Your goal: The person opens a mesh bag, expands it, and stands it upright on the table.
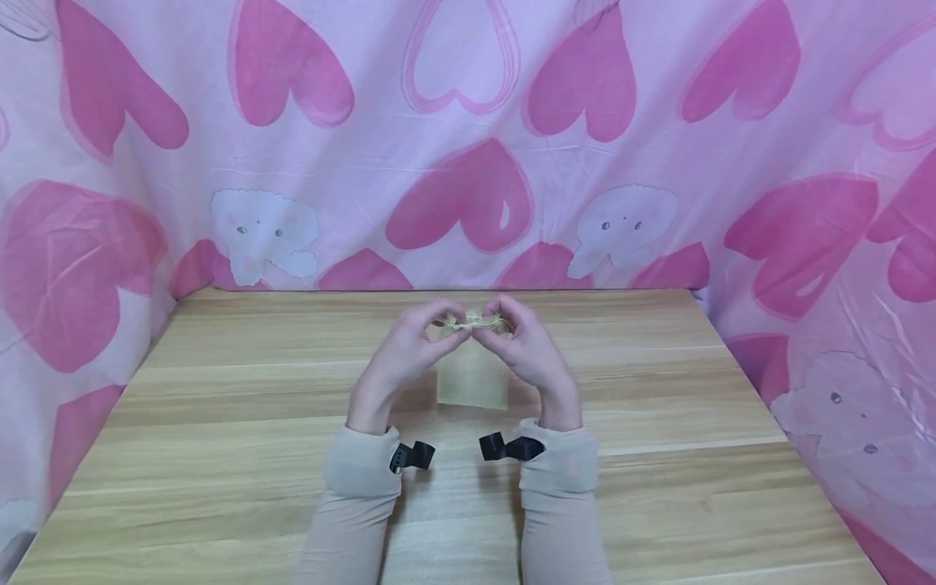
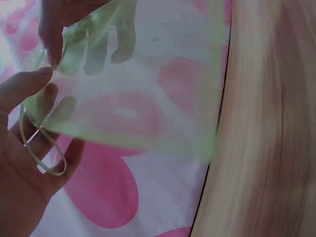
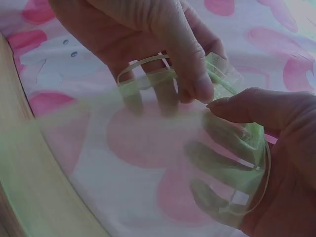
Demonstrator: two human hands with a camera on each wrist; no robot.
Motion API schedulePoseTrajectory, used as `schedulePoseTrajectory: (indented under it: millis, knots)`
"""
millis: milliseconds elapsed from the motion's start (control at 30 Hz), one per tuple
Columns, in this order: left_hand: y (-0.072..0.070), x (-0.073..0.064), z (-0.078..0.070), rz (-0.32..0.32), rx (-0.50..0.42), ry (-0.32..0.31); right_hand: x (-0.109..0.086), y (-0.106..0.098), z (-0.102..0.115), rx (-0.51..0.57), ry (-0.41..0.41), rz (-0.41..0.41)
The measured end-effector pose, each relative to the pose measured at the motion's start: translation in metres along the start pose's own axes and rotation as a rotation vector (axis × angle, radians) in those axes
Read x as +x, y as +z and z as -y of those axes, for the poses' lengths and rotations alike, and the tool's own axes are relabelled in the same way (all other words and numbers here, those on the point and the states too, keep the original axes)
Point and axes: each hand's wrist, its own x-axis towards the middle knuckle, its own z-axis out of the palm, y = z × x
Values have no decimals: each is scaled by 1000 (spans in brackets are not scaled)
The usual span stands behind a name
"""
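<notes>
A sheer pale green drawstring pouch (image 1: 472, 378) hangs above the table from both hands. The left hand (image 1: 418, 341) pinches one side of its gathered mouth between thumb and fingers. Opposite it, the right hand (image 1: 523, 341) pinches the other side, the thumb tips almost meeting. Through the see-through mesh (image 3: 148, 143) in the right wrist view, fingers show behind the cloth. A thin ribbon loop (image 2: 37, 158) droops over the left hand's fingers, and another lies by the right hand's palm. Nothing can be made out inside the pouch.
Below the hands lies a wood-grain table (image 1: 234, 455). A pink curtain (image 1: 453, 162) printed with hearts hangs behind it and along both sides. Black camera mounts (image 1: 413, 457) sit at the cuffs of both sleeves.
</notes>
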Motion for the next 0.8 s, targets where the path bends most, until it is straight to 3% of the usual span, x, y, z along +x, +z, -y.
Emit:
schedulePoseTrajectory:
  millis: [233,433,667,800]
  knots:
    - [-1,-1,-1,72,19,-123,0,0,-2,30,6,-14]
    - [-3,-4,0,64,55,-125,1,2,-3,8,-2,20]
    - [-10,-7,-2,41,34,-177,6,3,-36,-7,1,29]
    - [-13,-8,-1,32,60,-170,7,4,-40,-18,-12,43]
